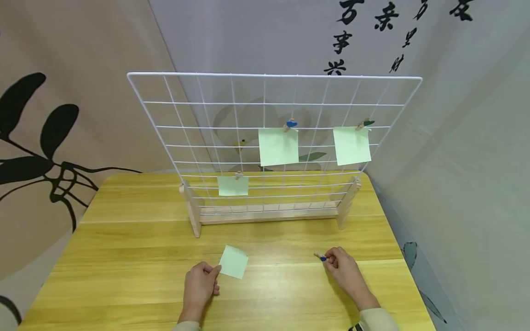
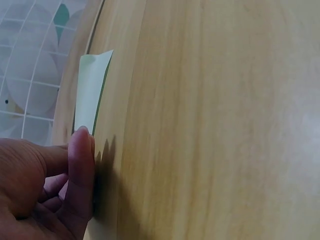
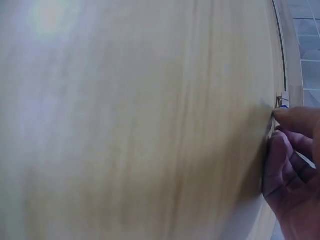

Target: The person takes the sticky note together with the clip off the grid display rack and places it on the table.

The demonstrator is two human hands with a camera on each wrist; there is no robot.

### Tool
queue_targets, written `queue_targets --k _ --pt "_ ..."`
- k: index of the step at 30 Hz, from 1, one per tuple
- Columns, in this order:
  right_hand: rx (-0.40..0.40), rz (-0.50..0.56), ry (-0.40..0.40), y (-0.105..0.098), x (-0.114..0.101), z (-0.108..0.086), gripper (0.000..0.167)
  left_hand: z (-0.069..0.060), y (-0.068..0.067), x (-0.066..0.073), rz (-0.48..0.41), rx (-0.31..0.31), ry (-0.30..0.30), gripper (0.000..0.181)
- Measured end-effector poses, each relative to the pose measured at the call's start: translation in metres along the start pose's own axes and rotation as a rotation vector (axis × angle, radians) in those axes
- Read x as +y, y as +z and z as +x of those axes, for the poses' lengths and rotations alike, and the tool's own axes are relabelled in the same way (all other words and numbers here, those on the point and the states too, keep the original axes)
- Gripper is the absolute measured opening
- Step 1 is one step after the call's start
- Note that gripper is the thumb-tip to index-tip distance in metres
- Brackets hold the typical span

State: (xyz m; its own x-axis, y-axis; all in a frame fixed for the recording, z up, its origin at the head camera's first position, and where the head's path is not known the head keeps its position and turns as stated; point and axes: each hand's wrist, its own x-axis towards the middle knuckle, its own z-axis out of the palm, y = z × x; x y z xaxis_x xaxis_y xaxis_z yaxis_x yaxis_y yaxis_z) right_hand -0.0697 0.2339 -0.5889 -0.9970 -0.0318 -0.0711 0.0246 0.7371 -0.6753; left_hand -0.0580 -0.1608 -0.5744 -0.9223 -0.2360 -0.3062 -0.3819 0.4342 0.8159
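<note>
My left hand (image 1: pixel 200 285) pinches the corner of a pale green sticky note (image 1: pixel 233 262) between thumb and finger, just above the table. In the left wrist view the note (image 2: pixel 91 90) stands up from the thumb tip, slightly curved. On the right, my other hand (image 1: pixel 343 271) pinches a small wooden clothespin (image 1: pixel 320 257) with a blue decoration. The right wrist view shows only the tip of the clothespin (image 3: pixel 285 97) past the fingers. Both hands are in front of a white wire grid rack (image 1: pixel 265 103), apart from it.
Three green notes hang on the grid: one in the middle (image 1: pixel 278 148) under a blue-topped clip (image 1: pixel 291 123), one at right (image 1: pixel 352 146) under a green-topped clip (image 1: pixel 367 122), and one lower left (image 1: pixel 233 186). The rack's wooden base (image 1: pixel 269 215) stands on the yellow wooden table (image 1: pixel 136 257).
</note>
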Motion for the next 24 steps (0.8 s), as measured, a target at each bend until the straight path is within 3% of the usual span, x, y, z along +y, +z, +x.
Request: queue_targets --k 10,18,24 --pt "0.008 0.005 -0.003 0.0 -0.001 0.0 0.016 0.001 0.001 -0.004 -0.006 0.018 -0.01 0.02" --pt "-0.016 0.018 0.037 -0.004 -0.004 -0.001 0.023 0.0 0.001 -0.005 -0.062 0.015 -0.028 0.02" --pt "0.048 0.01 0.017 -0.018 -0.016 0.001 0.021 0.002 -0.002 0.002 -0.072 0.017 -0.002 0.025"
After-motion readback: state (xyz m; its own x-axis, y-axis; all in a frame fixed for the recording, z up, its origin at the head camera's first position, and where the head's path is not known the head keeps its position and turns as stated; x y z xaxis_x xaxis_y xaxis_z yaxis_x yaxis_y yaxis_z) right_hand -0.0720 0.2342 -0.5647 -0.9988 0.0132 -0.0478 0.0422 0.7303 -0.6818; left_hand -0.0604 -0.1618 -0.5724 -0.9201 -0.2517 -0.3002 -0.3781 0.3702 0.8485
